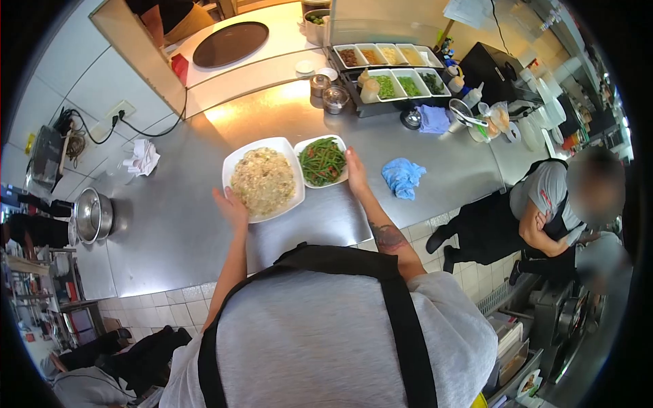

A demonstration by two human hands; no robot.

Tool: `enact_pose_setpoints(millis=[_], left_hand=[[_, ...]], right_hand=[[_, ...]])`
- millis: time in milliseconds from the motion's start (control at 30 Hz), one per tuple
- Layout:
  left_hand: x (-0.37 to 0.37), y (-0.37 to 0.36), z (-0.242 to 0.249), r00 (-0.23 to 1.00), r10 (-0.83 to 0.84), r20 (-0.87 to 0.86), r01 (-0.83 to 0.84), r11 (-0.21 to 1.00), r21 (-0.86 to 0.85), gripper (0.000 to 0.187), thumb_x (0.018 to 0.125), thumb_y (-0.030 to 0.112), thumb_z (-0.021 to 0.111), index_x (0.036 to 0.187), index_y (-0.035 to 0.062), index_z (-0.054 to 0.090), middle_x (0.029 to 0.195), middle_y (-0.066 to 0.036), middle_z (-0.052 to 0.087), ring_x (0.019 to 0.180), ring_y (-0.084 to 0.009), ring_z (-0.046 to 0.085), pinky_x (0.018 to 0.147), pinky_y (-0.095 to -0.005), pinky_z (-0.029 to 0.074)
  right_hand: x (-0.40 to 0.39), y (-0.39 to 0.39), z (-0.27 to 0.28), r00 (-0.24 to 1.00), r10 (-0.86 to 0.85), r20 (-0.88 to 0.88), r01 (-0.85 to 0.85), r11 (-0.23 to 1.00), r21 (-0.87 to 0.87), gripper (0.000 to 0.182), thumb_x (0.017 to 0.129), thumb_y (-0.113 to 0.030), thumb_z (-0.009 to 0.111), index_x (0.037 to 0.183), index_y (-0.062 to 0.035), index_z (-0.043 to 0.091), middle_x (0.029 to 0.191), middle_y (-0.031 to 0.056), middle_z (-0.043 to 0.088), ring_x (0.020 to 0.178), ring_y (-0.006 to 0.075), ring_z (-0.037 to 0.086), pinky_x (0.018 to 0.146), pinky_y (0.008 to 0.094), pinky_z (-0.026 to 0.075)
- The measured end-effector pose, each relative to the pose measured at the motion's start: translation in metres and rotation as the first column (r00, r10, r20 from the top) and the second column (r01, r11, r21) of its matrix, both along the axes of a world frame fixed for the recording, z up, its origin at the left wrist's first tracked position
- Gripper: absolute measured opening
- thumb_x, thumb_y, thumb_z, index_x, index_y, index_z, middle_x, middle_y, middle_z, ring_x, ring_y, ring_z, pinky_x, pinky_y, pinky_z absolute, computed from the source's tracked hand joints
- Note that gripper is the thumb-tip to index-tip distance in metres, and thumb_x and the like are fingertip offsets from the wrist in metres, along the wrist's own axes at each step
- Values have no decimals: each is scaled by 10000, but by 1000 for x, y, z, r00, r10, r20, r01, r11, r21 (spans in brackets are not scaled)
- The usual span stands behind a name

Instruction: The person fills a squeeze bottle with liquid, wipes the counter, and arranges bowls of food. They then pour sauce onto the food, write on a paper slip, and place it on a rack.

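My left hand [233, 208] is at the lower left edge of a white square plate [297, 198] heaped with fried rice [263, 180], a digit resting on the rim. On the right, my right hand [356, 173] holds the edge of a smaller white plate [306, 145] of green beans [322, 162] with red bits. Side by side, the two plates are close together over the steel counter [183, 224]. The undersides of both plates are hidden, as are some of my fingers.
A crumpled blue cloth [403, 178] lies right of the plates. Topping trays [391, 75] and metal jars [335, 99] stand behind. Metal bowls [94, 215] and a white cloth [142, 157] are left. A brown oval tray [230, 44] sits beyond the pass. A person [490, 217] stands right, arms crossed.
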State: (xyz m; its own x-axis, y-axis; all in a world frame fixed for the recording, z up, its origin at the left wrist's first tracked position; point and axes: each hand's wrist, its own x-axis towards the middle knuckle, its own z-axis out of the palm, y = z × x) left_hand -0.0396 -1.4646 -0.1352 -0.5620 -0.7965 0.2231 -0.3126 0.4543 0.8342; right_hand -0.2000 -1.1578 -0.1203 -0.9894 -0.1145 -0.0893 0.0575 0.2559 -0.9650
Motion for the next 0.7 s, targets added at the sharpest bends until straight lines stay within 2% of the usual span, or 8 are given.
enact_pose_setpoints(millis=[200, 233, 300, 333, 400, 467, 567, 700], left_hand=[[18, -14, -3, 992, 82, -93, -86, 995, -49, 523, 1033, 289, 358, 1378, -104, 330, 1409, -271, 389, 1318, -378, 375, 1112, -421, 276], [23, -14, -2, 989, 91, -121, -98, 994, -57, 516, 1034, 283, 357, 1377, -101, 333, 1405, -265, 394, 1314, -372, 380, 1112, -420, 277], [35, -10, 1, 982, 134, -136, -144, 987, -69, 501, 1033, 278, 354, 1366, -97, 348, 1397, -255, 402, 1315, -361, 376, 1110, -416, 279], [44, -8, 2, 977, 157, -145, -169, 983, -74, 494, 1032, 275, 352, 1360, -95, 355, 1393, -250, 406, 1316, -356, 374, 1108, -415, 279], [62, -2, -15, 975, 200, -98, -212, 969, -125, 492, 1024, 279, 368, 1343, -96, 369, 1392, -255, 403, 1320, -362, 367, 1111, -439, 265], [88, 6, -40, 979, 204, 25, -191, 948, -254, 494, 1013, 294, 384, 1334, -81, 384, 1393, -249, 401, 1320, -364, 364, 1108, -477, 250], [105, 25, -49, 933, 207, 294, -56, 891, -451, 500, 993, 337, 406, 1332, -31, 409, 1397, -217, 407, 1312, -361, 372, 1090, -552, 225], [97, 37, -28, 879, 261, 400, -37, 873, -487, 474, 978, 380, 412, 1309, 44, 450, 1392, -162, 427, 1299, -345, 391, 1067, -598, 209]], right_hand=[[1, 7, 20, 986, 159, 56, -156, 987, -49, 672, 977, -451, 458, 1433, 32, 356, 1467, 245, 380, 1387, 306, 349, 1113, 334, 287], [1, 11, 16, 994, 99, -56, -96, 994, 57, 616, 922, -347, 586, 1401, 6, 424, 1426, 252, 427, 1349, 362, 383, 1090, 383, 324], [2, 40, 13, 934, 29, -356, 77, 957, 279, 560, 861, -293, 647, 1349, -56, 505, 1390, 219, 468, 1313, 384, 412, 1071, 407, 345], [5, 59, 15, 866, 25, -499, 182, 914, 364, 540, 831, -267, 677, 1323, -86, 545, 1372, 203, 489, 1295, 394, 427, 1061, 418, 355], [14, 102, 32, 807, 45, -589, 434, 631, 643, 481, 756, -198, 724, 1226, -173, 627, 1335, 147, 521, 1246, 406, 455, 1042, 435, 371], [17, 147, 37, 861, 80, -503, 406, 489, 772, 354, 769, -165, 713, 1120, -201, 688, 1280, 108, 560, 1189, 374, 504, 992, 417, 419], [-14, 192, -3, 933, 137, -333, 145, 704, 695, 266, 777, -143, 716, 1042, -154, 719, 1161, 117, 614, 1095, 347, 564, 896, 410, 477], [-99, 170, 11, 910, 17, -414, 237, 798, 554, 223, 780, -137, 710, 1001, -106, 726, 1067, 137, 642, 1031, 356, 585, 863, 417, 486]])
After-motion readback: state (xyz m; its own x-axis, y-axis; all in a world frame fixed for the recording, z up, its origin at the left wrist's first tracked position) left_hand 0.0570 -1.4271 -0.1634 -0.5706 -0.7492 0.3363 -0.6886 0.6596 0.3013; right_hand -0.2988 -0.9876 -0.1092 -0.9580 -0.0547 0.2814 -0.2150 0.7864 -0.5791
